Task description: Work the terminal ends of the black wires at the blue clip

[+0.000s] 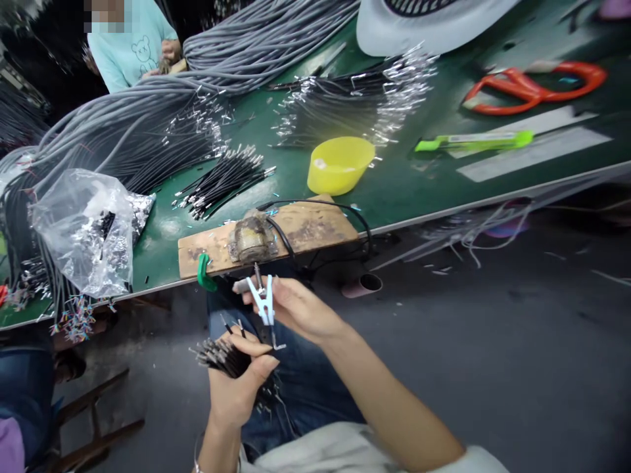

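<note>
My left hand [236, 384] is closed around a bundle of short black wires [221, 357] with bare silvery ends. Its thumb and index finger point toward a single wire with a bent silvery tip [277, 346], just below a light blue plastic clip [265, 301]. My right hand [300, 305] has its fingers curled about that clip; part of them is hidden behind it. The clip sits below the metal shaft [257, 270] of a small motor [250, 238], which is fixed on a wooden board [315, 226] at the table edge.
A green clamp [204, 272] grips the board's left end. On the green table lie black wires [224, 180], a plastic bag [86, 226], grey cables [162, 105], a yellow ring [340, 165], a green cutter knife [476, 141] and orange scissors [535, 89]. Another person [131, 49] stands across the table.
</note>
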`<state>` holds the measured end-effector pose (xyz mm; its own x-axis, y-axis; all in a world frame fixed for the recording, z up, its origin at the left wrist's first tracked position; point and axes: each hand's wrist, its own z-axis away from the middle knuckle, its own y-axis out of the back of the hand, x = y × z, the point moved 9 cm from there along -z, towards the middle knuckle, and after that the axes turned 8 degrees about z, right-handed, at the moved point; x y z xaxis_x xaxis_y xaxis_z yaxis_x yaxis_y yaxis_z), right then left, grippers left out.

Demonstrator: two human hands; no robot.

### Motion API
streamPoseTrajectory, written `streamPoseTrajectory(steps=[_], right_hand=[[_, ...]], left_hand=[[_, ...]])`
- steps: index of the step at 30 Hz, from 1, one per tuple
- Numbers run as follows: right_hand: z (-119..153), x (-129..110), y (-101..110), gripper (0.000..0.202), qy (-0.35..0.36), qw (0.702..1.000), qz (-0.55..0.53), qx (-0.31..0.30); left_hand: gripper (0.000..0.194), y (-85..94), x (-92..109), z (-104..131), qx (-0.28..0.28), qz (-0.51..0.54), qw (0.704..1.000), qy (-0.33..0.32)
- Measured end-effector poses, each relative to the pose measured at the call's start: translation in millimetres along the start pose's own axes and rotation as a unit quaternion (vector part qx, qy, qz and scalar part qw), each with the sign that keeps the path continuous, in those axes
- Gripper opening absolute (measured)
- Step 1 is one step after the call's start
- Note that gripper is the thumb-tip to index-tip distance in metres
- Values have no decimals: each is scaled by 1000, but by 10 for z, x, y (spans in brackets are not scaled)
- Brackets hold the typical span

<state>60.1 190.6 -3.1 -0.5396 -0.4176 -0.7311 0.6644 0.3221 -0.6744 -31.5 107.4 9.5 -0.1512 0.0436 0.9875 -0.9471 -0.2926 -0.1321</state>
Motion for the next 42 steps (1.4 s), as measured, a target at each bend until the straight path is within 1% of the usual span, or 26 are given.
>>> streamPoseTrajectory(steps=[2, 5, 7, 10, 13, 15, 18, 20, 22, 24, 25, 26, 28, 29, 30, 31, 32, 34, 36, 37, 40, 41, 42], right_hand=[[-46, 10, -98, 42, 3, 999, -38, -10], [-65, 33, -102, 37, 7, 998, -64, 20], [-54, 42, -84, 36, 6, 996, -76, 36], [-34, 84, -110, 38, -15, 995, -98, 25], [-20, 188, -99, 43, -49, 992, -118, 19], [-4, 260, -20, 44, -54, 991, -116, 33], [70, 321, 166, 42, -33, 994, -79, 61], [166, 316, 312, 37, -9, 995, -30, 93], [292, 232, 440, 32, 34, 988, 49, 140], [428, 57, 469, 25, 105, 965, 158, 180], [494, -58, 424, 21, 150, 944, 224, 192], [552, -168, 339, 18, 194, 915, 295, 195], [612, -302, 89, 9, 252, 847, 436, 169], [612, -316, -42, 5, 265, 818, 492, 140], [600, -304, -151, 4, 269, 797, 530, 107], [583, -276, -227, 7, 266, 788, 550, 75], [568, -246, -270, 11, 261, 789, 554, 50], [552, -204, -281, 20, 254, 801, 541, 31], [561, -191, -235, 25, 259, 803, 534, 57], [579, -196, -214, 25, 270, 795, 537, 82], [677, -223, -195, 23, 319, 754, 550, 166], [704, -218, -196, 22, 331, 748, 545, 184], [717, -201, -190, 20, 336, 753, 532, 192]], left_hand=[[23, 29, 66, -14, 26, 1, 1000, -11], [21, 29, 122, -63, 41, 24, 999, -12], [19, -18, 104, -107, 22, 34, 999, 3], [16, -82, 45, -150, -12, 32, 999, 20], [17, -56, 4, -158, -5, 28, 1000, 12], [17, -29, -34, -147, 2, 26, 999, 18], [16, 2, -92, -114, 0, 21, 999, 40], [15, 29, -123, -85, 1, 17, 998, 53], [13, 63, -154, -54, 8, 12, 998, 62], [14, 92, -241, -16, 19, 15, 995, 96], [15, 86, -311, 8, 18, 24, 992, 125], [14, 67, -386, 36, 12, 39, 987, 156], [15, 2, -506, 91, -8, 71, 976, 204], [17, -28, -537, 113, -17, 81, 973, 214], [20, -47, -556, 132, -21, 88, 972, 219], [22, -59, -568, 150, -21, 97, 970, 222], [25, -70, -575, 169, -22, 110, 968, 226], [31, -94, -583, 206, -25, 146, 961, 235], [36, -111, -594, 235, -27, 176, 953, 244], [37, -112, -605, 244, -25, 184, 951, 249], [36, -97, -659, 253, -7, 199, 944, 264], [36, -91, -677, 250, -1, 204, 942, 267], [36, -83, -689, 243, 4, 207, 941, 268]])
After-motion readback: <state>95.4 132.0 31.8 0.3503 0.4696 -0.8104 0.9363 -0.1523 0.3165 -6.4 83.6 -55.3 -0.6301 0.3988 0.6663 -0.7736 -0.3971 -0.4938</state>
